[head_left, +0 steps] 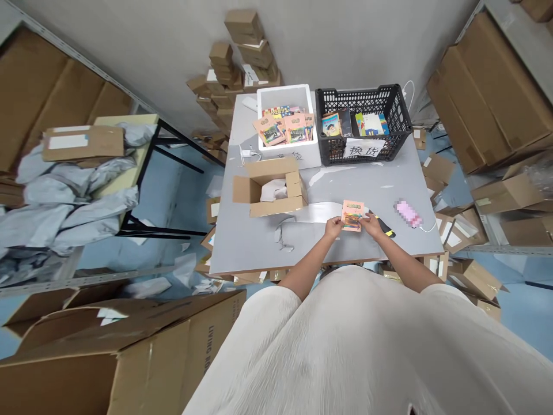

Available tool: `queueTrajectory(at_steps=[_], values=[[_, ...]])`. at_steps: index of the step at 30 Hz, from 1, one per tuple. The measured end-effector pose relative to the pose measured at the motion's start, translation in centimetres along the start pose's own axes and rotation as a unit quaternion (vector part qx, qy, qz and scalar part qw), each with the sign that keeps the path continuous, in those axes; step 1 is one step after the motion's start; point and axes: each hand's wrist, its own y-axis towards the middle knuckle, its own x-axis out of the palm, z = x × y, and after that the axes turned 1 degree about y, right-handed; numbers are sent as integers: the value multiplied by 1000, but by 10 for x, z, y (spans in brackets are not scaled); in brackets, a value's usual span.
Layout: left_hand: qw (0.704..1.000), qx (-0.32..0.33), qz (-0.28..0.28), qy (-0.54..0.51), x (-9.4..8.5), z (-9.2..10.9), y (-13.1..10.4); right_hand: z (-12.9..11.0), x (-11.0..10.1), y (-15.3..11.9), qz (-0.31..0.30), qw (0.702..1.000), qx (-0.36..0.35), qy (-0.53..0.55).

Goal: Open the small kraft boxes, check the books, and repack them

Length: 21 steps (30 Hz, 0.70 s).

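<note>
gripped at its sides by left hand [333,226] and right hand [372,225], a pink booklet [353,215] is over the near side of the gray table [242,245]. beside the right hand lies a black-and-yellow object [384,225]; leftward, an open carton [279,206]; farther back, a white foam box [268,152] of booklets [296,129] and a black crate [396,144].

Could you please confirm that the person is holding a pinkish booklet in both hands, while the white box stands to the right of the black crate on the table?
Not quite: in the head view, the white box stands to the left of the black crate on the table. The person is indeed holding a pinkish booklet in the left hand and right hand.
</note>
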Motion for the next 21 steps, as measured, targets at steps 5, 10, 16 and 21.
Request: queueTrajectory(at_steps=[5, 10, 16, 21], values=[[997, -6, 6, -71, -10, -5, -4, -10, 9, -11, -82, 989, 14, 121], [997, -15, 70, -3, -20, 1, -6, -33, 15, -14, -33, 994, -33, 99], [995, 78, 29, -48, -20, 20, -10, -62, 23, -35, -19, 985, -168, -24], [994, 90, 38, -58, -27, 32, -8, -70, 31, -53, -52, 944, -309, -102]])
